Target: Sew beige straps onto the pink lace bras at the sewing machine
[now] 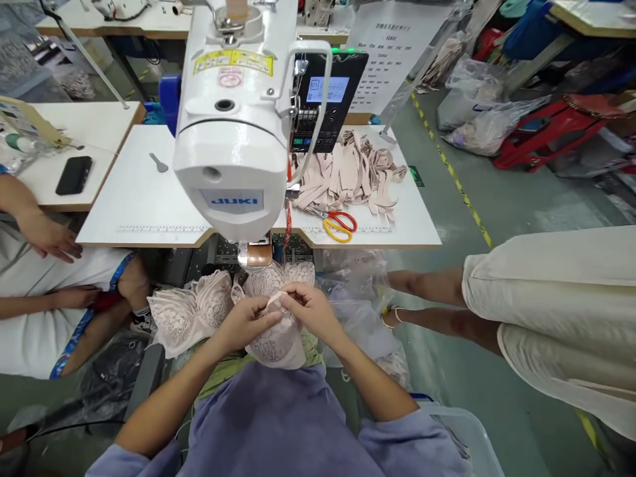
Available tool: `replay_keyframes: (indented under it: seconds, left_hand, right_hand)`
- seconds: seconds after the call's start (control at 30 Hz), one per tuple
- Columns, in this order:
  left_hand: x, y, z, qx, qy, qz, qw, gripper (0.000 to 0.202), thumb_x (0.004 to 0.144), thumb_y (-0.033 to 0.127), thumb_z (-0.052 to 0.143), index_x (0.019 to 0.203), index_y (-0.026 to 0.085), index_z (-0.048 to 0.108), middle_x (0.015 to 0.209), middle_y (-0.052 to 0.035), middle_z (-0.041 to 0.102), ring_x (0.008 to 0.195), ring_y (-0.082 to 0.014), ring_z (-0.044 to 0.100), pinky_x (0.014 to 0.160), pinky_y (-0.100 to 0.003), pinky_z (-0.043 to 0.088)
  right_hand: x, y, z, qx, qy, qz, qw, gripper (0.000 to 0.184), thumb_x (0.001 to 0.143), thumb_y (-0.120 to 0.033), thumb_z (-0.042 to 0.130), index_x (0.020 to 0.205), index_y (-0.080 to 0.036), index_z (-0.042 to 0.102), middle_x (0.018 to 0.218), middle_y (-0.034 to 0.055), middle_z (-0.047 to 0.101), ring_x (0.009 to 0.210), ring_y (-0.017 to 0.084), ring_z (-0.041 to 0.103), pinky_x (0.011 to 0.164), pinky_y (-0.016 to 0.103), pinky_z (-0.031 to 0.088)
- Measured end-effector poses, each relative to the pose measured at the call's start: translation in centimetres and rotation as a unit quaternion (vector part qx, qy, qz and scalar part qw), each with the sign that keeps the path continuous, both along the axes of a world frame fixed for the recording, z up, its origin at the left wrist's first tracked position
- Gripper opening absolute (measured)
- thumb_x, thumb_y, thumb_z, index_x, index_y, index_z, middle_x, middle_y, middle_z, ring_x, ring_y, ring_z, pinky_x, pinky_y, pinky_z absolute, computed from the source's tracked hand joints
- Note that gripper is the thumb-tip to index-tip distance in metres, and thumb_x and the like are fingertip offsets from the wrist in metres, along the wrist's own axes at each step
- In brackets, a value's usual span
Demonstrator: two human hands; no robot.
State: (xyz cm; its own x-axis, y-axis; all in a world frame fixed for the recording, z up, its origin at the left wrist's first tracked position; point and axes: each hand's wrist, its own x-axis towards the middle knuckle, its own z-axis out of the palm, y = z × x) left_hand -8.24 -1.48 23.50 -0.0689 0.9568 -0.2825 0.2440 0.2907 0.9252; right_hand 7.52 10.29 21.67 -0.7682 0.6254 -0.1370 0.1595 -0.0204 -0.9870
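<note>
My left hand (247, 321) and my right hand (309, 309) meet just in front of the white sewing machine (233, 126), below its head. Both pinch the edge of a pale pink lace bra piece (275, 341) that lies over my lap. Their fingertips touch over a small fold of the fabric. More lace cups (186, 315) spread to the left of my left hand, under the machine's needle end.
A heap of pink fabric strips (350, 173) and red-and-yellow scissors (339, 225) lie on the white table (139, 199) right of the machine. A black phone (74, 175) lies at left. One person sits at left (44, 235), another stands at right (556, 311). Plastic bags (360, 291) hang below the table.
</note>
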Motion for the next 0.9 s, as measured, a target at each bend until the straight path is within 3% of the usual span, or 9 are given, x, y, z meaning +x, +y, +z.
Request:
replay_keyframes:
  seconds: [0.27, 0.33, 0.43, 0.53, 0.6, 0.67, 0.73, 0.8, 0.9]
  left_hand:
    - [0.7, 0.3, -1.2, 0.042, -0.063, 0.019, 0.997, 0.032, 0.095, 0.047, 0.053, 0.081, 0.018, 0.052, 0.083, -0.0003, 0.052, 0.074, -0.0137, 0.048, 0.067, -0.024, 0.04]
    - [1.6, 0.4, -1.7, 0.044, -0.048, 0.049, 0.997, 0.034, 0.096, 0.05, 0.048, 0.081, 0.019, 0.051, 0.082, -0.0006, 0.051, 0.075, -0.0149, 0.047, 0.069, -0.026, 0.041]
    - [3.0, 0.4, -2.5, 0.015, -0.011, 0.124, 0.992, 0.041, 0.096, 0.056, 0.043, 0.076, 0.021, 0.045, 0.072, 0.0014, 0.044, 0.069, -0.0158, 0.043, 0.064, -0.027, 0.037]
    - [3.0, 0.2, -3.2, -0.004, -0.002, 0.162, 0.987, 0.044, 0.095, 0.06, 0.042, 0.072, 0.022, 0.041, 0.069, 0.0023, 0.041, 0.066, -0.0155, 0.041, 0.062, -0.027, 0.034]
    - [2.3, -0.1, -3.4, -0.014, 0.017, 0.158, 0.987, 0.046, 0.093, 0.061, 0.044, 0.07, 0.022, 0.04, 0.067, 0.0027, 0.04, 0.064, -0.015, 0.039, 0.06, -0.026, 0.032]
    - [1.5, -0.3, -3.3, -0.021, 0.04, 0.143, 0.989, 0.048, 0.092, 0.062, 0.045, 0.068, 0.021, 0.041, 0.065, 0.0027, 0.039, 0.064, -0.0148, 0.039, 0.06, -0.026, 0.03]
    - [0.9, -0.5, -3.1, -0.022, 0.048, 0.126, 0.991, 0.049, 0.092, 0.063, 0.045, 0.067, 0.02, 0.043, 0.065, 0.0023, 0.04, 0.064, -0.015, 0.04, 0.061, -0.027, 0.03]
    - [0.5, -0.5, -2.9, -0.024, 0.045, 0.121, 0.991, 0.05, 0.092, 0.063, 0.045, 0.069, 0.02, 0.047, 0.066, 0.0013, 0.043, 0.065, -0.0159, 0.043, 0.062, -0.027, 0.032]
    - [0.3, -0.4, -2.9, -0.028, 0.035, 0.126, 0.991, 0.052, 0.091, 0.066, 0.044, 0.072, 0.018, 0.053, 0.07, -0.0015, 0.051, 0.07, -0.0183, 0.048, 0.066, -0.027, 0.036]
  right_hand:
    - [-0.6, -0.4, -0.3, 0.001, 0.074, -0.047, 0.996, 0.022, 0.089, -0.033, 0.06, 0.076, -0.017, 0.065, 0.071, -0.0009, 0.06, 0.065, 0.012, 0.052, 0.061, 0.024, 0.04]
    - [-0.7, -0.5, -0.7, -0.015, 0.076, -0.06, 0.995, 0.023, 0.09, -0.036, 0.059, 0.077, -0.018, 0.064, 0.071, -0.0011, 0.059, 0.065, 0.012, 0.052, 0.061, 0.023, 0.039]
    - [-0.8, 0.9, -1.3, -0.021, 0.049, -0.002, 0.999, 0.028, 0.092, -0.043, 0.058, 0.081, -0.018, 0.064, 0.073, -0.0008, 0.061, 0.064, 0.012, 0.054, 0.061, 0.024, 0.041]
    - [-1.3, 5.9, -1.4, 0.034, -0.004, 0.006, 0.999, 0.034, 0.093, -0.05, 0.054, 0.086, -0.018, 0.064, 0.075, 0.0006, 0.065, 0.06, 0.013, 0.058, 0.059, 0.026, 0.044]
    - [-1.9, 11.3, -0.8, 0.139, -0.059, -0.102, 0.983, 0.036, 0.095, -0.051, 0.049, 0.092, -0.018, 0.064, 0.081, 0.0026, 0.068, 0.064, 0.015, 0.062, 0.064, 0.027, 0.046]
    - [-2.8, 17.4, 0.1, 0.276, -0.158, -0.211, 0.924, 0.038, 0.1, -0.05, 0.041, 0.103, -0.019, 0.064, 0.096, 0.0062, 0.07, 0.082, 0.017, 0.065, 0.073, 0.029, 0.047]
    - [-3.9, 23.1, 1.2, 0.358, -0.292, -0.26, 0.848, 0.038, 0.102, -0.045, 0.037, 0.122, -0.02, 0.058, 0.121, 0.0096, 0.066, 0.104, 0.019, 0.063, 0.084, 0.03, 0.046]
    - [-5.1, 27.5, 1.9, 0.363, -0.355, -0.265, 0.82, 0.04, 0.099, -0.041, 0.047, 0.126, -0.015, 0.057, 0.129, 0.0158, 0.062, 0.112, 0.025, 0.062, 0.088, 0.033, 0.046]
    - [-6.6, 31.0, 2.3, 0.344, -0.392, -0.239, 0.819, 0.033, 0.087, -0.03, 0.063, 0.115, -0.011, 0.065, 0.116, 0.019, 0.068, 0.107, 0.029, 0.065, 0.086, 0.034, 0.047]
